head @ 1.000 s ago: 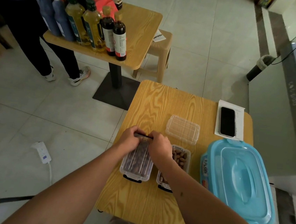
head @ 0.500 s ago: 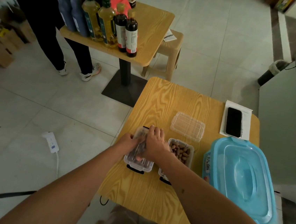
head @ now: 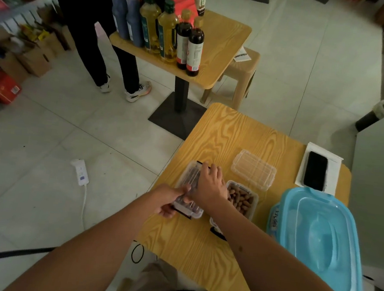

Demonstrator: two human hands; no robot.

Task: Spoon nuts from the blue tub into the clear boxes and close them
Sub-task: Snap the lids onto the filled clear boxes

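Pressing lidded clear plastic box on wooden counter | right hand spread flat on lid | left hand pinching its near end

The table shows a smooth wood-grain finish in yellow-brown. The boxes are clear, ribbed plastic. The blue tub is glossy, translucent plastic, and the floor is smooth pale tile.

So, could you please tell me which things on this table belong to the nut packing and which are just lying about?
Part of the job:
- lidded clear box, under the right hand and left hand
- open box of nuts
- loose clear lid
- blue tub, lid on

Just lying about:
- black phone on white paper
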